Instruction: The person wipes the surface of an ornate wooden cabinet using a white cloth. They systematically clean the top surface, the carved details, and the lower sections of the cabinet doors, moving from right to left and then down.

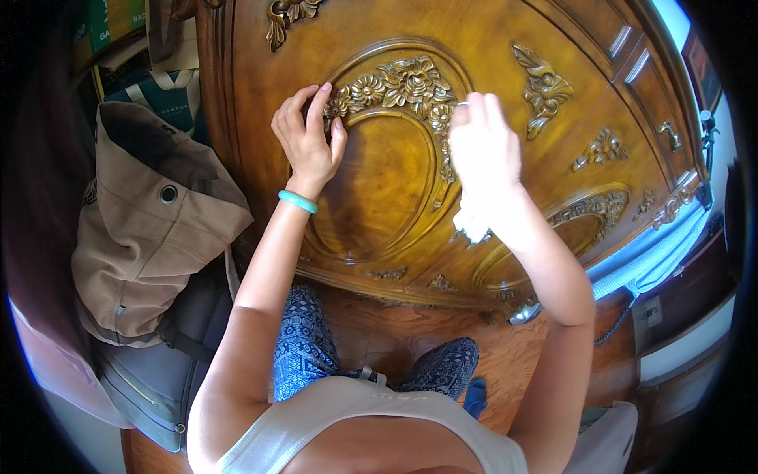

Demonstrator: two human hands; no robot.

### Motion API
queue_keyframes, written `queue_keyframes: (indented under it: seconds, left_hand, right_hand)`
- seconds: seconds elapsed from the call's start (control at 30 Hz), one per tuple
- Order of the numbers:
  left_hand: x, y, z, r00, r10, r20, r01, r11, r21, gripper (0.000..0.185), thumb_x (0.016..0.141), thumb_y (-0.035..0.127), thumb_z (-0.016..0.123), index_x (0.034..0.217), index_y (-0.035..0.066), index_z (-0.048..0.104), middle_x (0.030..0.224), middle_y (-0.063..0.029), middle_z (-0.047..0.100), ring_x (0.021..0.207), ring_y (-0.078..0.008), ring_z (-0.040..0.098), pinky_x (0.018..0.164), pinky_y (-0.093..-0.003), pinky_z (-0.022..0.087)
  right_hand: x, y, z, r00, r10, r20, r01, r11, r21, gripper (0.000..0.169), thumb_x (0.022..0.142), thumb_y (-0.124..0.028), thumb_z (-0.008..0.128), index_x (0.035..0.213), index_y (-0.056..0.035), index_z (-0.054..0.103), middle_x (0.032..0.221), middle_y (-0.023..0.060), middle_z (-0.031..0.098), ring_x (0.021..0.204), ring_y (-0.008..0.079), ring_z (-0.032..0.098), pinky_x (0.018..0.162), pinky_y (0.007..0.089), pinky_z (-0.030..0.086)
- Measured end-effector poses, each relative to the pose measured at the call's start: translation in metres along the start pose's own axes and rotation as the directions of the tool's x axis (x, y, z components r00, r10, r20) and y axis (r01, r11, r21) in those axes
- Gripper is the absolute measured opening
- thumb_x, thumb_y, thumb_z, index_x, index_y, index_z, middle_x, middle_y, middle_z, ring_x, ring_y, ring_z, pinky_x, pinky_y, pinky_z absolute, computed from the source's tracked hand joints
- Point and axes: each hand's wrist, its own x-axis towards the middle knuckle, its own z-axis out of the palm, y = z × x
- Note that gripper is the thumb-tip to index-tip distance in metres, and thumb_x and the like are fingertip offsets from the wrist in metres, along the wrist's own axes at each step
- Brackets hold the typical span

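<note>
Before me is a brown wooden furniture panel (379, 183), with a gold flower carving (414, 83) arched over a raised oval moulding. The fingertips of my left hand (311, 139) are at the carving's left end, spread apart and holding nothing; a green bangle (298, 201) circles that wrist. My right hand (485, 142), bright and overexposed, is at the carving's right side with its fingers bent. A white cloth or tissue (472, 222) hangs below its palm, and most of it is hidden by the hand.
A brown canvas bag (154, 231) leans on a dark suitcase (148, 379) at my left, with a teal bag (154, 95) behind. More carvings (542, 89) stand out on the panel. Blue fabric (645, 260) drapes at the right. Wooden floor (385, 332) lies below.
</note>
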Motion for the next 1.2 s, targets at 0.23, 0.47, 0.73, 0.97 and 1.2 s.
queue_keyframes:
  seconds: [0.23, 0.47, 0.73, 0.97, 1.2]
  left_hand:
    - [-0.006, -0.007, 0.003, 0.999, 0.036, -0.004, -0.036, 0.999, 0.007, 0.053, 0.076, 0.01, 0.069, 0.129, 0.014, 0.061, 0.133, -0.0117, 0.053, 0.116, -0.0322, 0.05, 0.101, -0.0468, 0.036]
    - [-0.008, -0.003, 0.0, 0.999, 0.034, 0.015, -0.034, 0.999, 0.002, 0.052, 0.079, 0.004, 0.066, 0.129, 0.011, 0.061, 0.134, -0.0135, 0.054, 0.119, -0.0339, 0.05, 0.102, -0.0455, 0.037]
    - [-0.007, -0.013, -0.004, 0.997, 0.082, 0.018, -0.082, 0.996, 0.032, 0.055, 0.077, 0.003, 0.072, 0.13, 0.013, 0.061, 0.134, -0.0119, 0.055, 0.116, -0.0326, 0.053, 0.1, -0.0442, 0.04]
    - [-0.006, -0.017, -0.004, 0.997, 0.069, 0.043, -0.066, 0.996, -0.054, 0.058, 0.076, 0.002, 0.073, 0.131, 0.016, 0.062, 0.134, -0.011, 0.054, 0.118, -0.0329, 0.052, 0.1, -0.0441, 0.04]
    - [-0.006, -0.018, -0.003, 0.997, 0.069, 0.032, -0.066, 0.996, -0.064, 0.058, 0.075, 0.004, 0.074, 0.13, 0.018, 0.062, 0.133, -0.01, 0.055, 0.118, -0.0319, 0.052, 0.099, -0.0439, 0.041]
  right_hand:
    - [-0.008, 0.023, -0.001, 0.875, 0.337, -0.348, -0.028, 0.753, 0.658, 0.013, 0.086, -0.004, 0.064, 0.097, -0.0053, 0.07, 0.096, 0.0096, 0.068, 0.089, 0.0266, 0.066, 0.076, 0.0364, 0.056]
    - [-0.01, 0.009, 0.021, 0.929, 0.041, -0.369, 0.123, 0.904, 0.409, 0.025, 0.079, -0.004, 0.067, 0.103, 0.0004, 0.066, 0.101, 0.01, 0.062, 0.091, 0.0229, 0.061, 0.07, 0.0286, 0.058]
    - [0.004, 0.004, 0.002, 0.956, -0.253, -0.148, 0.239, 0.966, -0.102, 0.011, 0.078, -0.014, 0.066, 0.086, -0.0053, 0.066, 0.089, 0.0051, 0.055, 0.09, 0.0163, 0.054, 0.06, 0.0212, 0.054]
    - [0.007, 0.012, -0.008, 0.94, -0.035, -0.34, 0.11, 0.973, 0.205, 0.011, 0.081, -0.005, 0.067, 0.092, -0.0038, 0.065, 0.09, 0.0048, 0.057, 0.085, 0.0182, 0.058, 0.06, 0.0287, 0.057]
    - [0.01, 0.015, 0.002, 0.967, -0.007, -0.254, 0.064, 0.974, 0.216, 0.018, 0.082, -0.003, 0.065, 0.1, -0.0035, 0.066, 0.097, 0.0056, 0.06, 0.09, 0.0212, 0.06, 0.064, 0.0322, 0.057]
